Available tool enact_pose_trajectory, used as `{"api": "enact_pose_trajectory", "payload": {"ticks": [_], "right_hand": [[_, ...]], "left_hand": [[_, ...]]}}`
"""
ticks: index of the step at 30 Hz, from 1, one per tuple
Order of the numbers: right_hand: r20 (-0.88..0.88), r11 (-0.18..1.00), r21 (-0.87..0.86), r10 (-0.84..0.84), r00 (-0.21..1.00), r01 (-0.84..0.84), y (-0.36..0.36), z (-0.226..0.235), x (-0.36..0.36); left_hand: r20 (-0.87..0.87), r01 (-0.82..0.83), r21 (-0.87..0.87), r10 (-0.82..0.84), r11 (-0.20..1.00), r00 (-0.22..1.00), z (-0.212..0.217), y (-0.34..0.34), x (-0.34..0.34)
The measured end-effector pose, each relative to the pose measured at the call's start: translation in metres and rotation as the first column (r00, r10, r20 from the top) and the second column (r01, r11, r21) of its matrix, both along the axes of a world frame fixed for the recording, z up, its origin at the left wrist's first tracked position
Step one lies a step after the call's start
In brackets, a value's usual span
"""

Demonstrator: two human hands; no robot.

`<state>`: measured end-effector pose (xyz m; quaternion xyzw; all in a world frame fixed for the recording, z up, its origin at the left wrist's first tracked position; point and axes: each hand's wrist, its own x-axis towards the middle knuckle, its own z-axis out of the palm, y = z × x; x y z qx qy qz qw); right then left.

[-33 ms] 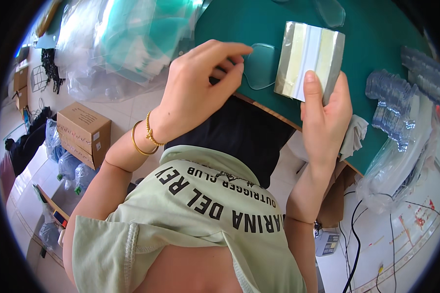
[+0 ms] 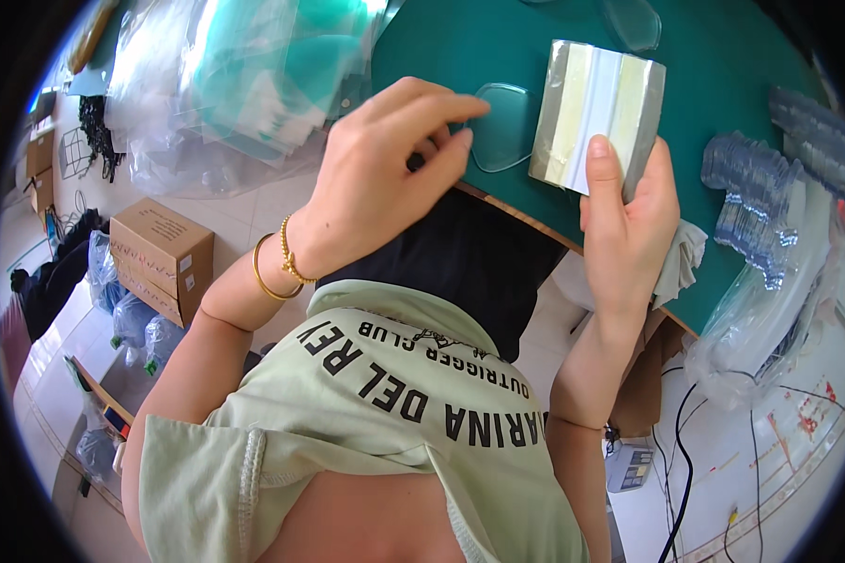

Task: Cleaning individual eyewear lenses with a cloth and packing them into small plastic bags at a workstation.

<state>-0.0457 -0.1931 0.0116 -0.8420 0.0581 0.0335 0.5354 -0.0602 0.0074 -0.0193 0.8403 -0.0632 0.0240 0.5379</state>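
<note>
My right hand (image 2: 624,211) grips a flat rectangular pack (image 2: 596,113) by its near right corner, thumb on top. The pack has a white middle stripe, pale yellow bands and shiny grey sides. I hold it over a green tabletop (image 2: 422,56). My left hand (image 2: 390,164) hovers at the table's near edge, index finger reaching out and thumb apart from it, with nothing visible between them. Close to that fingertip lies a clear, rounded flat piece (image 2: 504,131). A similar clear piece (image 2: 634,23) lies farther back.
Stacked clear plastic sheets (image 2: 244,84) cover the left side. Rows of nested clear plastic pieces (image 2: 756,206) stand at the right, beside a clear bag (image 2: 751,347). A crumpled cloth (image 2: 683,263) lies behind my right wrist. A cardboard box (image 2: 160,253) is on the floor at left.
My right hand and the pack have shifted very slightly to the right. My left fingers have moved a little, the index finger slightly right and down.
</note>
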Motion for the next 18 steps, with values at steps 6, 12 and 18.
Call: {"api": "enact_pose_trajectory", "payload": {"ticks": [6, 12, 18], "right_hand": [[0.017, 0.993, 0.084, -0.089, 0.996, 0.088, -0.015, 0.010, 0.016], [0.099, 0.971, 0.220, -0.116, 0.988, 0.092, -0.042, 0.012, 0.050], [0.077, 0.847, 0.530, -0.086, 0.993, 0.032, -0.051, -0.002, 0.085]], "left_hand": [[0.292, 0.083, 0.201, -0.140, 0.976, 0.946, 0.009, 0.009, 0.013], [0.276, 0.217, 0.189, -0.264, 0.958, 0.924, 0.056, 0.053, 0.041], [0.292, -0.111, 0.351, 0.004, 0.930, 0.957, 0.054, 0.115, 0.150]]}}
